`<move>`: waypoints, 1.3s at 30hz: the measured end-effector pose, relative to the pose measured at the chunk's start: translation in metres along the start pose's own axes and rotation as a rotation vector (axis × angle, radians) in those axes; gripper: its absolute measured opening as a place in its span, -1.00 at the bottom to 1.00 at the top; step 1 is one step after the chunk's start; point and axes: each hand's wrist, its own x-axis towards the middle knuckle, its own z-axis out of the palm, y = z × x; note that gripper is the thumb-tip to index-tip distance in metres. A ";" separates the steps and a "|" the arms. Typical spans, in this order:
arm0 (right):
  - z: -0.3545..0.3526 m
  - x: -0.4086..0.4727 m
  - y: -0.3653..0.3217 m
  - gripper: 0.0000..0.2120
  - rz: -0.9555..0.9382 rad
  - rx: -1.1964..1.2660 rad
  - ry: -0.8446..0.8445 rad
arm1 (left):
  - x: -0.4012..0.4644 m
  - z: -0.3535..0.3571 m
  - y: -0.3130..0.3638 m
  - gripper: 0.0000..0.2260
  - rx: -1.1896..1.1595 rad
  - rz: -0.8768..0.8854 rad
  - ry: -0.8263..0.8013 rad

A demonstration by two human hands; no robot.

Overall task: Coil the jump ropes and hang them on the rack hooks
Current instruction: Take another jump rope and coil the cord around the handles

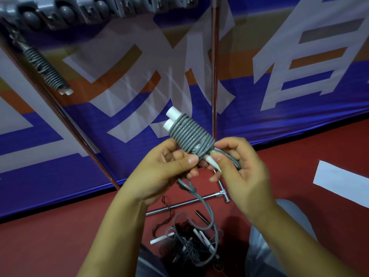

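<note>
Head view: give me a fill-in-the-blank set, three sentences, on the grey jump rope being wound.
1. The grey cord is wound around two ____ plastic handles.
2. The left hand grips the wound grey jump rope bundle while the right hand pinches the cord's loose ____.
3. An already coiled grey rope hangs from the ____ at upper left.

Missing: white; loop; rack

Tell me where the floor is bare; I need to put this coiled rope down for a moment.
Bare red floor lies left of your left arm, below the banner, and right of your right hand before the white sheet. Between your knees it is crowded: a rope tangle and rack foot.
</note>
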 end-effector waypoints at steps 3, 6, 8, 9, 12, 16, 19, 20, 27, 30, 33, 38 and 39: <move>0.000 0.000 0.000 -0.77 -0.013 -0.002 -0.029 | 0.000 -0.006 -0.001 -0.47 -0.103 -0.059 -0.061; 0.003 0.000 -0.001 -0.76 -0.023 -0.017 -0.033 | 0.004 -0.008 -0.002 -0.59 -0.219 -0.193 -0.158; 0.004 0.001 -0.001 -0.74 -0.032 -0.044 -0.004 | 0.006 -0.003 -0.004 -0.73 -0.294 -0.266 -0.241; 0.004 0.003 -0.001 -0.74 -0.022 -0.037 0.012 | 0.007 -0.001 -0.005 -0.76 -0.309 -0.282 -0.263; 0.002 0.007 -0.002 -0.72 0.004 -0.006 0.032 | 0.009 0.000 -0.007 -0.76 -0.259 -0.290 -0.238; 0.001 0.013 -0.005 -0.69 0.050 -0.017 0.047 | 0.009 0.004 -0.004 -0.85 -0.107 -0.178 -0.103; 0.000 0.017 -0.004 -0.73 0.099 -0.040 0.075 | 0.007 0.014 -0.003 -0.91 0.123 0.017 0.168; 0.001 0.017 -0.004 -0.73 0.108 -0.043 0.079 | 0.008 0.015 -0.004 -0.89 0.166 0.071 0.236; 0.001 0.009 -0.001 -0.69 0.128 -0.047 0.059 | 0.003 0.006 -0.005 -0.94 0.114 -0.010 0.165; 0.003 0.011 -0.002 -0.69 0.109 -0.066 0.055 | 0.005 -0.003 -0.002 -0.89 -0.040 -0.114 0.034; 0.005 0.014 -0.006 -0.73 0.075 -0.053 0.069 | 0.007 -0.002 -0.005 -0.82 -0.093 -0.138 -0.036; 0.003 0.017 -0.004 -0.71 0.079 -0.072 0.076 | 0.008 0.012 -0.004 -0.76 0.202 -0.162 0.164; 0.003 0.017 -0.003 -0.71 0.086 -0.070 0.081 | 0.008 0.012 -0.003 -0.74 0.299 -0.139 0.202</move>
